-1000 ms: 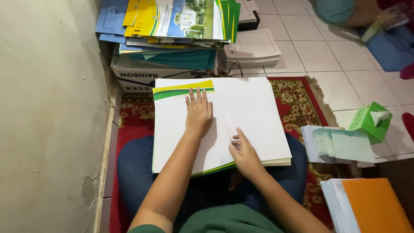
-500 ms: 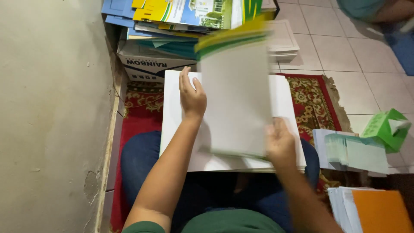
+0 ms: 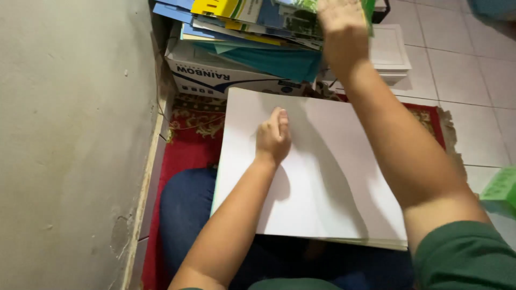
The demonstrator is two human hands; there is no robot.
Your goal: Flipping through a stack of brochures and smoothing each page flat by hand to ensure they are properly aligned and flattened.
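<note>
The left hand (image 3: 273,135) lies palm down, fingers together and slightly curled, on the top sheet of a stack of large white sheets (image 3: 322,182) — it presses rather than grips. The stack rests across the person's lap, on legs in blue jeans (image 3: 183,215), its far edge near a white cardboard box (image 3: 215,72) that stands against the wall.

The right hand (image 3: 344,29) is raised well above the stack, up by the pile of coloured folders and booklets (image 3: 252,32) heaped on top of the box — blue, yellow, teal and green covers, fanned out unevenly. The hand is blurred; its fingers look spread, and whether it holds anything I cannot tell. Its forearm crosses over the right part of the white sheets, throwing a shadow on them, and a green sleeve (image 3: 467,258) shows at the lower right.

Under the legs lies a red patterned rug (image 3: 191,142), with pale floor tiles (image 3: 462,64) beyond it. A flat white tray-like object (image 3: 389,51) sits on the tiles behind the right arm, and a green box (image 3: 502,188) shows at the right edge.
</note>
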